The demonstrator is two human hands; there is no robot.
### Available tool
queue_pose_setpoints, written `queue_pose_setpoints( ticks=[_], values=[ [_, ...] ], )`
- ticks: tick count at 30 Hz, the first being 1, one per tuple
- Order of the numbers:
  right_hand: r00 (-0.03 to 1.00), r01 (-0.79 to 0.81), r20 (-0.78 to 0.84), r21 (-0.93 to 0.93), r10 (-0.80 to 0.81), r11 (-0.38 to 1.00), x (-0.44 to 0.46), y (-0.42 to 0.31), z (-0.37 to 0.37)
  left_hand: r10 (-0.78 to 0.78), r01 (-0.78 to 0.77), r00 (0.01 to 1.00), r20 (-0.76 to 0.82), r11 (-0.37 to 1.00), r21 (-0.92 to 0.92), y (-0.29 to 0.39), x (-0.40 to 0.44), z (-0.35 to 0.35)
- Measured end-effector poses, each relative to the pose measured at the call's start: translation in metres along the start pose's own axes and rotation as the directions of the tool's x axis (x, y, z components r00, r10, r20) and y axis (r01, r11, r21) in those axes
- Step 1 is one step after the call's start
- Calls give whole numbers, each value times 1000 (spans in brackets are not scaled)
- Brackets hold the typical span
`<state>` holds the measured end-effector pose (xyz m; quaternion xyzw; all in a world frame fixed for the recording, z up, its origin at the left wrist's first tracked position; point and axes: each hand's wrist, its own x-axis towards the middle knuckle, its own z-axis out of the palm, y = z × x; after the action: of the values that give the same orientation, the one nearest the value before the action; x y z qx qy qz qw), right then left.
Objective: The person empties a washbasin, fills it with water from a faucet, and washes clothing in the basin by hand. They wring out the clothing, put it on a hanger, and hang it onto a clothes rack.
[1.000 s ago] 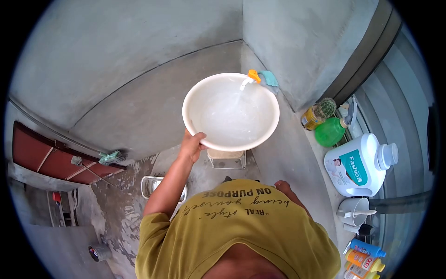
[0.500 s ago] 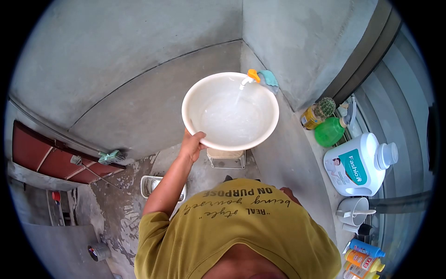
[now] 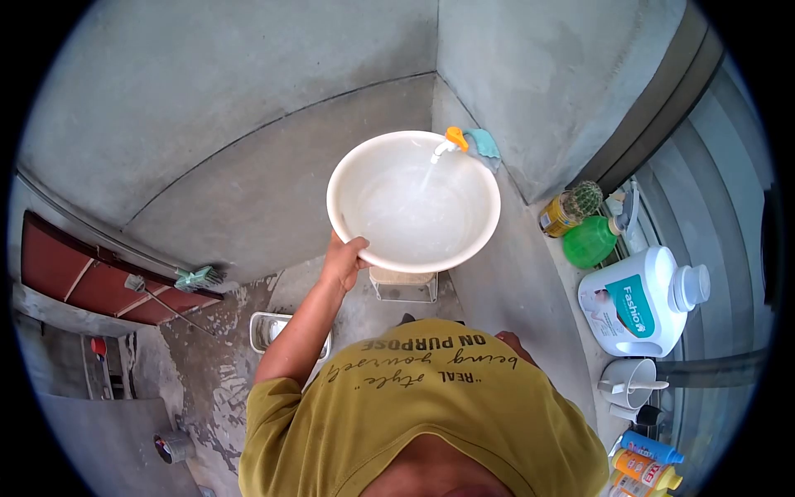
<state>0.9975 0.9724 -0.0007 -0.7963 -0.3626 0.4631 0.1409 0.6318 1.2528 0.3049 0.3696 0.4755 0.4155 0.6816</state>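
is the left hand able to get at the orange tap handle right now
Probably not without letting go: the left hand grips the near rim of the white basin, while the orange tap handle is at the far side. Nothing covers the handle, though.

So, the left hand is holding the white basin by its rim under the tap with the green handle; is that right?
Not quite: the head view shows that the handle of the tap is orange, not green. The left hand does hold the white basin by its rim beneath it.
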Motion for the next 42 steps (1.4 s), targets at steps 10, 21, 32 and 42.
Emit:
queue_pose_setpoints(
  ticks=[10,21,32,42],
  values=[
    [994,-111,41,218,105,970,40,62,30,4,-4,1000,1,1000,20,5,-2,3],
    [995,90,31,17,-91,996,27,34,18,-14,14,1000,-1,1000,14,4,0,2],
    [993,106,41,47,-108,993,4,-8,6,-15,15,1000,-17,1000,10,-3,2,1],
    [990,140,31,12,-140,990,12,8,11,-5,6,1000,-28,1000,5,-3,0,2]
  ],
)
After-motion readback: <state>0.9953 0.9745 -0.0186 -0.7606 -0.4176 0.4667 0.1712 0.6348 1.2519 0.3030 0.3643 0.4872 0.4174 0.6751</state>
